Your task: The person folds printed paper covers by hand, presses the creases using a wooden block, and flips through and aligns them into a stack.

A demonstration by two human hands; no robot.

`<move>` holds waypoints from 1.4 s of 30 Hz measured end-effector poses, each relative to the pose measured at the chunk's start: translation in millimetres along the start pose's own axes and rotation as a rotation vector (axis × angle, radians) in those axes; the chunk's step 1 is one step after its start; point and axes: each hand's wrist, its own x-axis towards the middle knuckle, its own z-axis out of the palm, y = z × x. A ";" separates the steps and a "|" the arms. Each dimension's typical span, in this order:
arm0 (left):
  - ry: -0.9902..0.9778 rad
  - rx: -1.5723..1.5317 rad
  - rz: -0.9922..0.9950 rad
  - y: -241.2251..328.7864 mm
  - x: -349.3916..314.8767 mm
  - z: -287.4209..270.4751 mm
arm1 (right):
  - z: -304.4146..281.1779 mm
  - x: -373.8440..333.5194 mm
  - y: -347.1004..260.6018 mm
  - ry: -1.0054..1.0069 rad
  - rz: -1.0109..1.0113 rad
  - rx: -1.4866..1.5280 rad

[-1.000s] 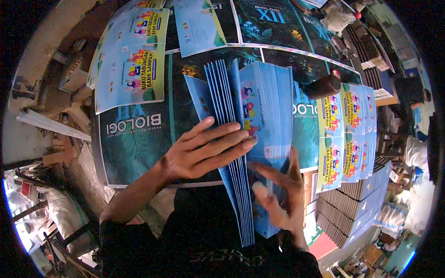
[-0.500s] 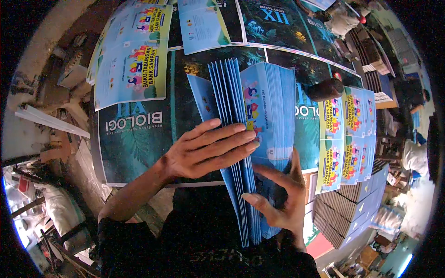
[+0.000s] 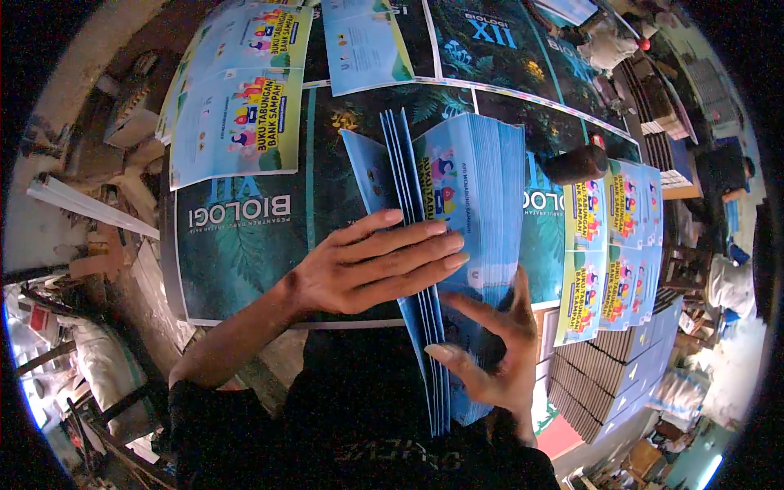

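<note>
Lying across folded blue paper covers (image 3: 474,192) over dark green printed sheets (image 3: 237,269), the left hand (image 3: 363,265) had its fingers extended; their grip could not be determined. The right hand (image 3: 514,363) had fingers spread at the covers' lower part.

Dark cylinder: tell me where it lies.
In the head view, the cylinder lies right of the folded blue stack, at the far edge of the right-hand blue-and-yellow sheets.

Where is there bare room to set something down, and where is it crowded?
Free: the dark sheet between the left forearm and upper bright sheets; a narrow strip between the folded blue sheets and the bright sheets on the right. Crowded: the middle, left hand and right hand at the blue sheets.
</note>
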 end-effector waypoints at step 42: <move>-0.651 -0.016 0.321 11.5 74.2 -35.8 | -47.6 -17.9 7.0 -0.291 -0.175 0.056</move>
